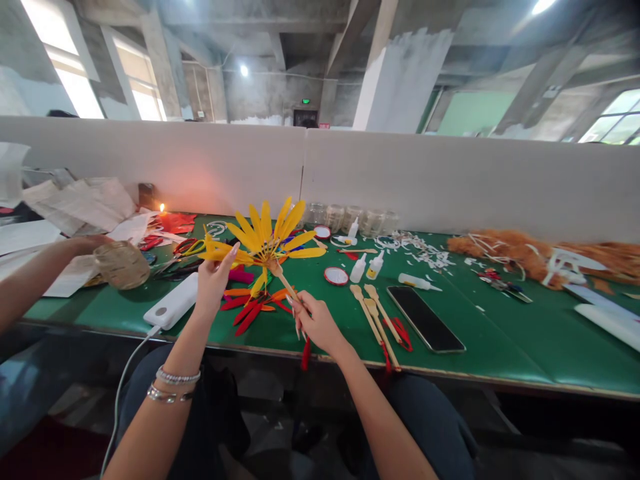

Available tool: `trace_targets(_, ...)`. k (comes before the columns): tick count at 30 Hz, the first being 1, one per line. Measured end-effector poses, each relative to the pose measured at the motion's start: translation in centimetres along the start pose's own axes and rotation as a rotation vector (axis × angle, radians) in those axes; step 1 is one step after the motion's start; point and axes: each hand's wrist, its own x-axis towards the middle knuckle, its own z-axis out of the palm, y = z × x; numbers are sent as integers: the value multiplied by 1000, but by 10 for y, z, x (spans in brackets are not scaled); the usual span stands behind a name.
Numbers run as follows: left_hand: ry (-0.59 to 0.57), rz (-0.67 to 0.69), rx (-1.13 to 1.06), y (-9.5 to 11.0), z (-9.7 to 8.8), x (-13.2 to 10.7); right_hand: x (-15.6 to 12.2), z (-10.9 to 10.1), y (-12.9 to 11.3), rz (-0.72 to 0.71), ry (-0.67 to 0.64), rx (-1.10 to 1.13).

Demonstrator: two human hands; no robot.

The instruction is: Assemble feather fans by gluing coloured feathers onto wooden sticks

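Note:
My right hand (316, 321) is closed round the pale wooden handle (284, 280) of a yellow feather fan, with a red tassel (306, 353) hanging below. Long yellow feathers (265, 223) spread out from the top of the handle. On the fan's left side my left hand (216, 277) pinches a yellow feather (227, 253) between thumb and fingers. Red and orange feathers (247, 317) lie on the green table under the fan. To the right of my right hand lie three wooden handles (371, 310) with red tassels.
At the left a co-worker's hand (95, 243) is at a clear jar (121, 265). A small flame (162, 208) burns behind. Around lie a white power bank (173, 303) with a cable, a phone (425, 319), glue bottles (375, 265), scissors (190, 247) and orange-brown feathers (530, 253).

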Motion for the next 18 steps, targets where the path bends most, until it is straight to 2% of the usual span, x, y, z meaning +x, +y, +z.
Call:
trace_targets(2,-40,23,2,0,0,-1,0,0,0,2,-4,5)
trace_targets(7,-2,25,15,0,0,-1,0,-1,-1,-1,-20,21)
trace_targets(12,-13,-3,-20,-1,0,-1,-1,-1,-1,-15,-38,31)
trace_targets(18,17,48,-14,0,2,-2,-1,1,1,-34,-51,36)
